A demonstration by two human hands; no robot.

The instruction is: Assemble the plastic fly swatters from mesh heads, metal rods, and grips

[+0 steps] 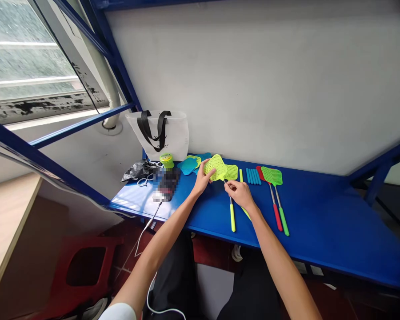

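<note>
My left hand [203,178] is closed on the edge of a yellow-green fly swatter head [216,166], raised above the table. Just below it, my right hand [239,192] pinches the thin metal rod at the head's neck. A yellow grip [246,214] shows beside my right wrist; whether it belongs to this rod I cannot tell. Behind my hands lies another yellow swatter head [232,171], with a yellow handle [232,218] pointing towards me. A loose-looking yellow tube [241,175] rests to its right, near several blue tubes [253,176].
On the blue table [323,218], a green swatter [272,175] overlaps a red swatter [277,218] at right. Blue swatter heads [188,166], a green-lidded tub [167,160], a white bag [176,133], a black plastic bag [136,171] and a cable [150,221] are at left.
</note>
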